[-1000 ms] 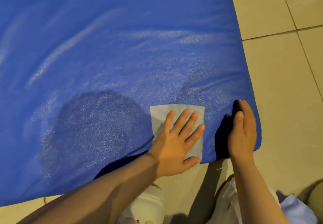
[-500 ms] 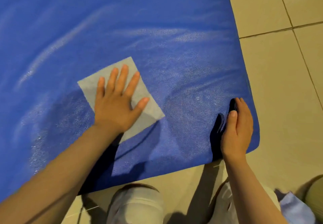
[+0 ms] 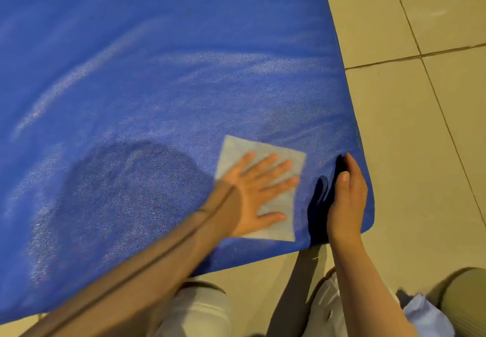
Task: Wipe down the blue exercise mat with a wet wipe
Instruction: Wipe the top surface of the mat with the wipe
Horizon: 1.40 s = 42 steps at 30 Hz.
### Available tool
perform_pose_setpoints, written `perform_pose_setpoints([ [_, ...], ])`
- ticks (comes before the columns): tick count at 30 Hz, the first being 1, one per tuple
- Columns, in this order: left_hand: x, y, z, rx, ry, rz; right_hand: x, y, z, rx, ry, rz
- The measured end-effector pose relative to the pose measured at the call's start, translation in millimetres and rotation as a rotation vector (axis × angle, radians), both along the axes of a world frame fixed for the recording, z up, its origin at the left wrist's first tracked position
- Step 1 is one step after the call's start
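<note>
Mid-wipe, lower centre: left hand [image 3: 259,194] flat, fingers spread, presses wet wipe [image 3: 281,205] on blue mat [image 3: 157,73]; right hand [image 3: 347,199] relaxed, steadies lower-right corner. Next, likely: sweep toward dry patches.

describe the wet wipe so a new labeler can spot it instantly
Start at the blue mat covering most of the view, then go to its near right corner. The wet wipe lies flat there under the spread left hand: the only pale grey square on the blue.
</note>
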<state>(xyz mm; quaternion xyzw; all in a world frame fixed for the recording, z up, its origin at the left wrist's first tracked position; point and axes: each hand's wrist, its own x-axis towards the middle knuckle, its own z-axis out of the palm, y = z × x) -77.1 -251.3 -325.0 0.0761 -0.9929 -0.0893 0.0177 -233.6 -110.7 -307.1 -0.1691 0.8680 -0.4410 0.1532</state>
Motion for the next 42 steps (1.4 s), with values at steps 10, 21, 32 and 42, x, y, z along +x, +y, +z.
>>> perform_pose_setpoints([
  [10,74.3,-83.8,7.3,0.046,-0.136,0.822,6.7,-1.6,5.3,0.139,0.137,0.034],
  [21,29.1,23.7,19.5,0.229,0.026,0.158,10.0,-7.7,10.8,0.292,0.216,0.069],
  [32,202.2,-39.3,28.1,0.118,-0.074,0.892,145.2,-53.6,19.6,0.355,0.504,0.677],
  [42,208.0,-36.8,16.3,0.066,0.039,0.911,48.7,-79.2,-7.1,0.422,0.59,0.973],
])
